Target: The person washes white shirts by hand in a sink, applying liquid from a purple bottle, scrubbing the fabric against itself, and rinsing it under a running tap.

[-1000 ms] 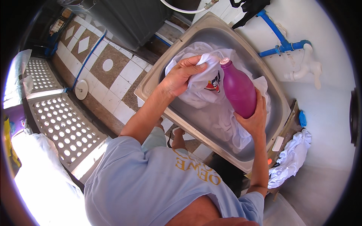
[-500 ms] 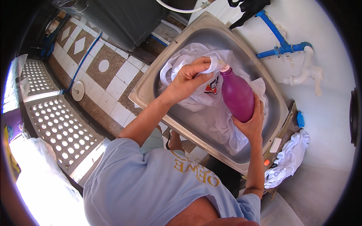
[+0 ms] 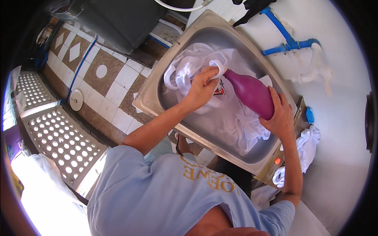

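Observation:
White garments (image 3: 193,59) lie heaped in the metal sink basin (image 3: 165,120), in cloudy water; one bears a dark and red print. My left hand (image 3: 203,89) pinches a white band of the cloth and holds it up over the heap. My right hand (image 3: 279,116) is wrapped round the base of a purple bottle (image 3: 250,93). The bottle is tilted far over, its neck pointing left and touching or nearly touching the held band. Whether anything flows from its mouth, I cannot tell.
A white tap (image 3: 317,72) on blue pipes (image 3: 289,43) juts from the right wall. White cloth (image 3: 306,147) and a blue brush-like item (image 3: 310,115) lie on the ledge right of the basin. A dark grey bin-like container (image 3: 114,23) stands at the far left, above tiled floor (image 3: 118,100).
My right hand has moved right and tipped the bottle from a steep slant to nearly lying, its neck now at the cloth band. My left hand has shifted slightly, still pinching the band.

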`<state>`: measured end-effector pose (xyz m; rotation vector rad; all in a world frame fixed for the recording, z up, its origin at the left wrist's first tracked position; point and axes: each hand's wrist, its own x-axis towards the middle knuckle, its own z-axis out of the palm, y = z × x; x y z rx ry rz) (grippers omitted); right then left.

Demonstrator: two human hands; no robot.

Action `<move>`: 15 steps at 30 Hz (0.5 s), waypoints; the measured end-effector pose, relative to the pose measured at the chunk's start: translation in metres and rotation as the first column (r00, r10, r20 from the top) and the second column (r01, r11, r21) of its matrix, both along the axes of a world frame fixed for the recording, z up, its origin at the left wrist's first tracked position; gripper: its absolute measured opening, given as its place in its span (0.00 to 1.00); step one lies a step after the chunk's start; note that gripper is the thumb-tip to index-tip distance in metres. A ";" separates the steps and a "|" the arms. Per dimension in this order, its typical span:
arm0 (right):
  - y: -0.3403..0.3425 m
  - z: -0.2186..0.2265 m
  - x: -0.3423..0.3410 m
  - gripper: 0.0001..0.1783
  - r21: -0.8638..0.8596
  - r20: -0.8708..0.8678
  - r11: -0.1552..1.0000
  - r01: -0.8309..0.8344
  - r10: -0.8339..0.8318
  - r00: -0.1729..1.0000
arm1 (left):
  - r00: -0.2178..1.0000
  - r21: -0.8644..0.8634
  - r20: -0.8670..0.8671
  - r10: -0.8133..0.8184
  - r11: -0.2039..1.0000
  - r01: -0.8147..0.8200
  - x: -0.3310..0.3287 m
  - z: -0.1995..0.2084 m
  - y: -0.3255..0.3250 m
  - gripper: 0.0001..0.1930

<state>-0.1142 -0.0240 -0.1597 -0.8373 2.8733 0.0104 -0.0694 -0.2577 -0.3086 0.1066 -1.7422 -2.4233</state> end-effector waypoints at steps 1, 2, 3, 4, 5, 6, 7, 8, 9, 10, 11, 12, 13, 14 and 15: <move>-0.003 0.010 -0.003 0.49 0.055 0.007 0.998 -0.015 0.015 1.000 | 1.000 0.036 0.028 0.000 0.999 -0.001 0.000 -0.003 0.003 0.14; -0.005 0.015 -0.005 0.49 0.110 0.016 0.994 -0.030 0.028 0.999 | 0.997 0.106 0.077 -0.016 0.994 0.007 0.001 -0.007 0.006 0.14; -0.004 0.015 -0.007 0.49 0.109 0.026 0.993 -0.035 0.032 0.999 | 0.992 0.172 0.124 -0.033 0.985 0.011 0.001 -0.007 0.007 0.13; -0.003 0.015 -0.009 0.48 0.108 0.036 0.993 -0.040 0.036 0.999 | 0.984 0.237 0.170 -0.054 0.971 0.012 0.001 -0.007 0.009 0.13; -0.001 0.015 -0.008 0.48 0.107 0.045 0.993 -0.043 0.039 0.998 | 0.989 0.152 0.143 -0.036 0.988 0.014 0.003 -0.008 0.010 0.13; 0.002 0.012 -0.006 0.48 0.060 0.069 0.998 -0.010 0.006 0.998 | 0.994 0.065 0.108 -0.027 0.998 0.020 0.002 -0.007 0.009 0.13; 0.008 0.003 -0.001 0.48 0.010 0.086 1.000 0.027 -0.028 0.996 | 0.998 -0.024 0.064 -0.023 0.999 0.025 0.000 -0.004 0.008 0.13; 0.013 -0.006 0.004 0.48 -0.040 0.103 0.997 0.067 -0.063 0.993 | 0.999 -0.127 0.033 -0.008 0.992 0.012 0.000 -0.001 0.006 0.13; 0.017 -0.015 0.011 0.48 -0.101 0.123 0.989 0.108 -0.095 0.988 | 1.000 -0.229 -0.010 -0.006 0.973 0.003 0.001 0.005 0.004 0.13; 0.019 -0.023 0.019 0.48 -0.160 0.134 0.975 0.153 -0.132 0.982 | 0.998 -0.324 -0.065 -0.014 0.946 -0.008 -0.001 0.012 0.004 0.13; 0.022 -0.029 0.026 0.49 -0.219 0.145 0.955 0.198 -0.168 0.975 | 0.992 -0.314 -0.122 -0.024 0.949 -0.016 -0.002 0.018 0.002 0.14; 0.023 -0.034 0.034 0.49 -0.278 0.171 0.930 0.241 -0.199 0.965 | 0.983 -0.302 -0.178 -0.042 0.953 -0.014 -0.004 0.024 0.001 0.14; 0.025 -0.039 0.041 0.49 -0.339 0.200 0.898 0.282 -0.224 0.954 | 0.985 -0.314 -0.164 -0.049 0.949 -0.005 -0.003 0.039 0.004 0.15; 0.030 -0.043 0.050 0.49 -0.409 0.182 0.861 0.301 -0.246 0.952 | 0.987 -0.328 -0.148 -0.058 0.945 0.006 -0.003 0.054 0.009 0.16; 0.031 -0.047 0.058 0.49 -0.481 0.167 0.820 0.310 -0.262 0.951 | 0.986 -0.305 -0.134 -0.104 0.951 0.058 -0.003 0.064 0.011 0.16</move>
